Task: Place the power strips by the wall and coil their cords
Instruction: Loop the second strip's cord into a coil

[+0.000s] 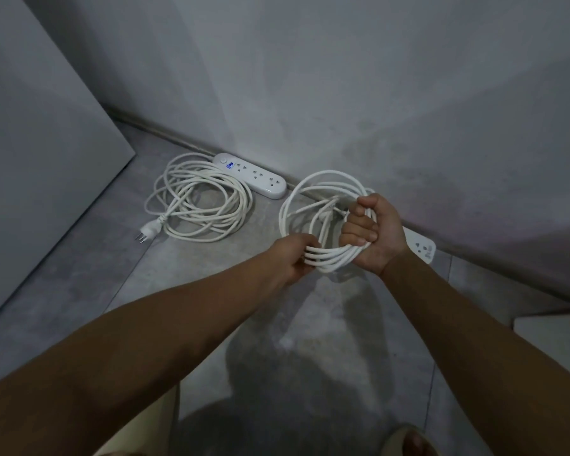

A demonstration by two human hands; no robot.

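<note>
A white multi-loop coiled cord (331, 262) is held above the grey concrete floor (211, 301), its lower bundle gripped by both hands: the left hand (293, 258) has its fingers curled round the strands, and the right hand (374, 236) has its fingers closed in a fist on them just beside it. A white plastic power strip end (424, 249) is seen behind the right wrist, at the foot of the grey wall (343, 93). Further left, a white three-outlet power strip with a blue lit display (255, 176) is laid along the wall, with its loosely coiled white floor cord (195, 166) and white plug (149, 230) on the floor beside it.
</note>
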